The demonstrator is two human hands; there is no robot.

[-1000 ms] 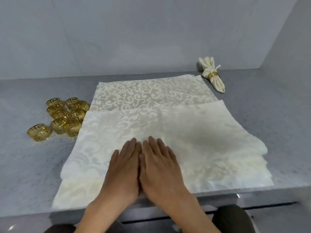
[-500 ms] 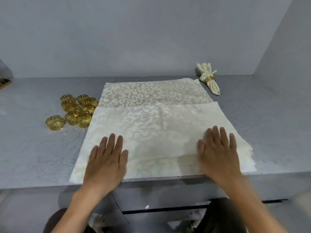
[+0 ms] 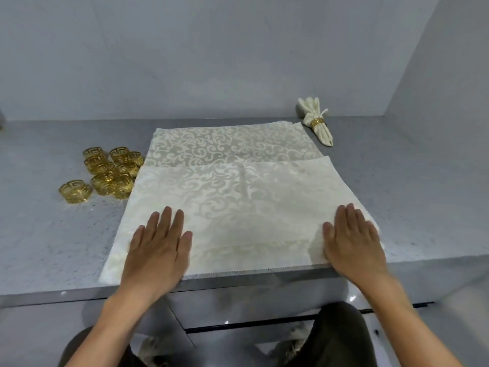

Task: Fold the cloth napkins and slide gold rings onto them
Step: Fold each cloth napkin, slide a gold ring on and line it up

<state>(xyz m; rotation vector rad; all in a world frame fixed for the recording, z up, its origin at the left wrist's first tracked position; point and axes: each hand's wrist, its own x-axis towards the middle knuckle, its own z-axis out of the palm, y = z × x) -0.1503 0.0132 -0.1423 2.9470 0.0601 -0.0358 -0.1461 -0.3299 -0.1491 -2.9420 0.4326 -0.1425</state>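
Head view, nearest edge: both forearms reach in from 6 o'clock over the counter's front lip.
Left hand (image 3: pixel 158 247): flat, palm down, fingers straight and slightly spread, pressing the folded napkin near its 7 o'clock corner.
Right hand (image 3: pixel 353 241): flat as well, fingers straight and close together, pressing the same napkin near its 5 o'clock corner; the two hands lie well apart.
Folded napkin (image 3: pixel 246 207): cream damask with a scroll pattern, doubled over, its near hem along the counter's front edge.
Napkin stack (image 3: pixel 230 144): more patterned cloth lying flat beneath, showing past the fold toward 12 o'clock.
Counter (image 3: pixel 53 234): grey speckled surface, carrying everything.
Gold rings (image 3: pixel 111 173): a cluster of openwork bands at 10 o'clock, just beside the napkin's left edge, one sitting a little apart from the rest toward 9 o'clock.
Finished napkin (image 3: pixel 317 123): at 1 o'clock by the back wall, gathered and fanned, a gold ring around its middle.
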